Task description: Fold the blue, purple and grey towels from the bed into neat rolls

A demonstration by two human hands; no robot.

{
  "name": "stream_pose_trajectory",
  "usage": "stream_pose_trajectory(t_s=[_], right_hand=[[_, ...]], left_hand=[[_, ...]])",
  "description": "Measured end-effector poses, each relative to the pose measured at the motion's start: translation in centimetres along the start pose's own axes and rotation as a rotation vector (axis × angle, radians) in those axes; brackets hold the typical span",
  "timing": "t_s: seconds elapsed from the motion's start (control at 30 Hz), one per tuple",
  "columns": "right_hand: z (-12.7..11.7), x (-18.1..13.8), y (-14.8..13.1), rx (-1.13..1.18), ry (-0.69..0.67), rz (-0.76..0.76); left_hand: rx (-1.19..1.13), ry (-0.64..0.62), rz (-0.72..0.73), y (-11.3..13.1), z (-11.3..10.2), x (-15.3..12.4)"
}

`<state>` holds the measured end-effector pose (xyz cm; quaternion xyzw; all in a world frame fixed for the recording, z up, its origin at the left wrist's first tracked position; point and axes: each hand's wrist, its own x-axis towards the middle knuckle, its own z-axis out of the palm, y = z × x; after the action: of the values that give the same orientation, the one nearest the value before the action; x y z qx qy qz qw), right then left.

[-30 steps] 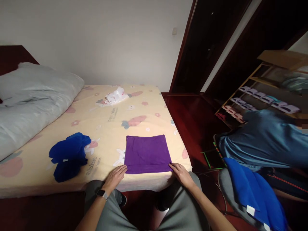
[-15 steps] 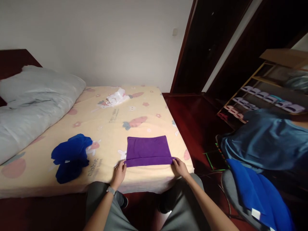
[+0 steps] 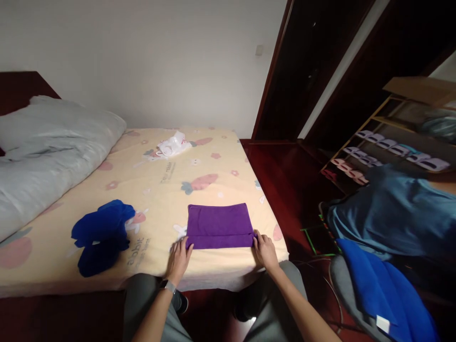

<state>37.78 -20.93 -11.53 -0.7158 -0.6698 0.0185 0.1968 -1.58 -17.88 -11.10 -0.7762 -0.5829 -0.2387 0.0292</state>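
Note:
A purple cloth lies flat near the front edge of the bed, with a strip along its near side folded over. At the near left corner of that strip is my left hand, its thumb and fingers closed on the fabric. My right hand holds the near right corner in the same way, fingers bent over the edge. Further left on the sheet rests a crumpled blue cloth, apart from both hands.
The bed sheet has carrot and rabbit prints. Towards the wall lies a white plastic bag; a grey quilt is heaped at left. On the right are a chair with a blue cloth, a person's blue shirt and a shoe rack.
Both hands have shifted slightly at the strip's corners, the fingers now reaching further over the cloth. The folded strip looks a little wider and flatter.

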Motion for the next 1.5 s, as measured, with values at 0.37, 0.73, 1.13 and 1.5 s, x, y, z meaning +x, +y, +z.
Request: stream_pose_trajectory(t_s=[0.37,0.73,1.13,1.5], right_hand=[[0.5,0.0,0.9,0.241,0.000,0.103],[0.6,-1.7,-7.2,-0.002,-0.025,-0.473],[0.5,-0.5,0.5,0.099,-0.119,-0.470],[0.1,0.6,1.6,0.476,-0.036,-0.152]], left_hand=[[0.078,-0.087,-0.033,-0.2,-1.1,0.8],[0.024,-0.218,0.380,6.8,-1.1,1.5],[-0.099,-0.349,0.367,-2.2,-1.4,1.5],[-0.409,-0.144,0.047,-2.6,-0.3,2.1]])
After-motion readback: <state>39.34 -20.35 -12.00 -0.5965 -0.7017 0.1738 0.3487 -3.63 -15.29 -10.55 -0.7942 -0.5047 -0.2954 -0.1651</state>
